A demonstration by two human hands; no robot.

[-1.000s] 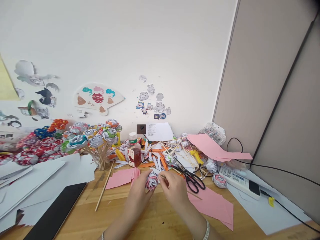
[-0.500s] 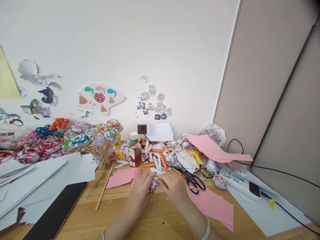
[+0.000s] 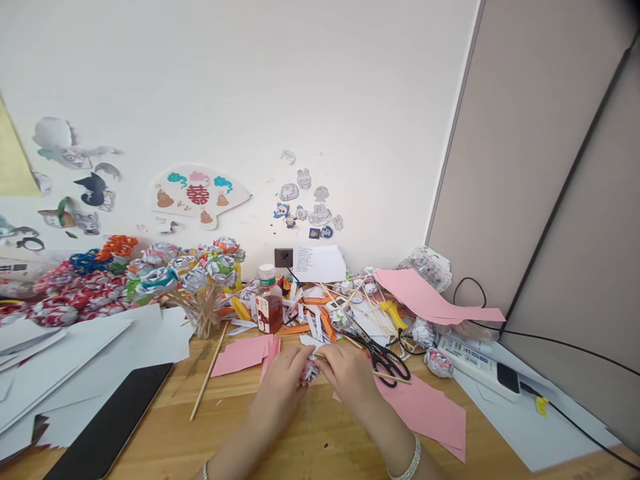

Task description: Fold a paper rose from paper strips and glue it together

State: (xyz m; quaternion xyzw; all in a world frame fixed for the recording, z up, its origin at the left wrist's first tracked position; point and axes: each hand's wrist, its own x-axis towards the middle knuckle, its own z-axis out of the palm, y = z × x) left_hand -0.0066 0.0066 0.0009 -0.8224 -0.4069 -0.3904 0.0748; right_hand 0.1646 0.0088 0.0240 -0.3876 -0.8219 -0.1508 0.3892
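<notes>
Between my two hands, just above the wooden table, is a small paper flower (image 3: 310,373) in white and pink. Its left side is gripped by my left hand (image 3: 284,375), the fingers curled round it. My right hand (image 3: 349,377) pinches a thin wooden stick (image 3: 393,378) that points at the flower and comes out behind the hand to the right. Where stick and flower join is mostly hidden by my fingers. Pink paper sheets (image 3: 245,355) lie beyond my left hand, and more pink sheets (image 3: 425,417) lie right of my right hand. Black-handled scissors (image 3: 387,360) rest there too.
A bunch of paper flowers on sticks (image 3: 200,280) stands at the left rear. White sheets (image 3: 95,353), a black tablet-like slab (image 3: 113,423) and a loose stick (image 3: 207,377) lie left. A jar (image 3: 269,303) and paper scraps crowd the back. A power strip (image 3: 475,367) sits right.
My hands have barely moved and keep hold of the flower and the stick. The whole view has shifted very slightly.
</notes>
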